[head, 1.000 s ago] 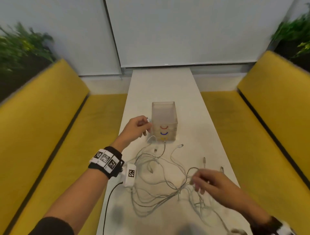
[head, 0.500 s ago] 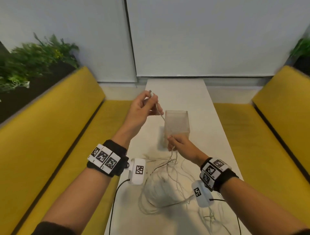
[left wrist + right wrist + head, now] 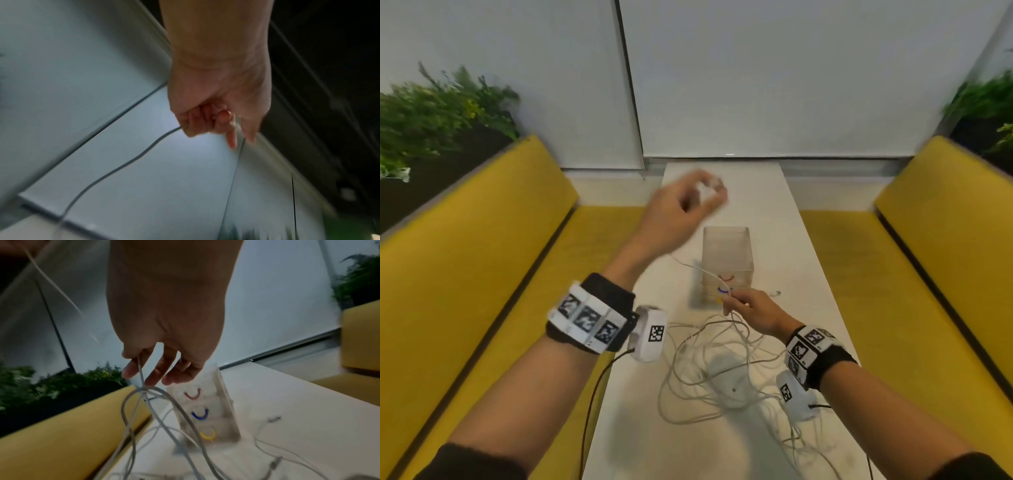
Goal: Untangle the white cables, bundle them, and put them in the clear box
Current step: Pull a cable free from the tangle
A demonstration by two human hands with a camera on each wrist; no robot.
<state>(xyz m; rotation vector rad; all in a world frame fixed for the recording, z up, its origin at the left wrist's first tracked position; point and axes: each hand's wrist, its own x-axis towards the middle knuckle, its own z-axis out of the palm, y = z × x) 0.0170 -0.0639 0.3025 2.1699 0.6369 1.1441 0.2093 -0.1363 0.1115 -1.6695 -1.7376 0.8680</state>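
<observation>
White cable (image 3: 700,270) strung between both hands, left fingers (image 3: 200,121) curled around it, right fingers (image 3: 131,369) pinching it.

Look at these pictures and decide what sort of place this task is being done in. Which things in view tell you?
Probably a booth-style seating nook in an office or café: a narrow white table runs between two yellow upholstered benches, plants stand behind the backrests, and pale roller blinds cover the far wall.

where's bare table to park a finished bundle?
Free: the far strip of the white table beyond the clear box, and the right strip beside it, past a loose cable end. Crowded: the near middle, under the white cable tangle between left hand and right hand.
</observation>
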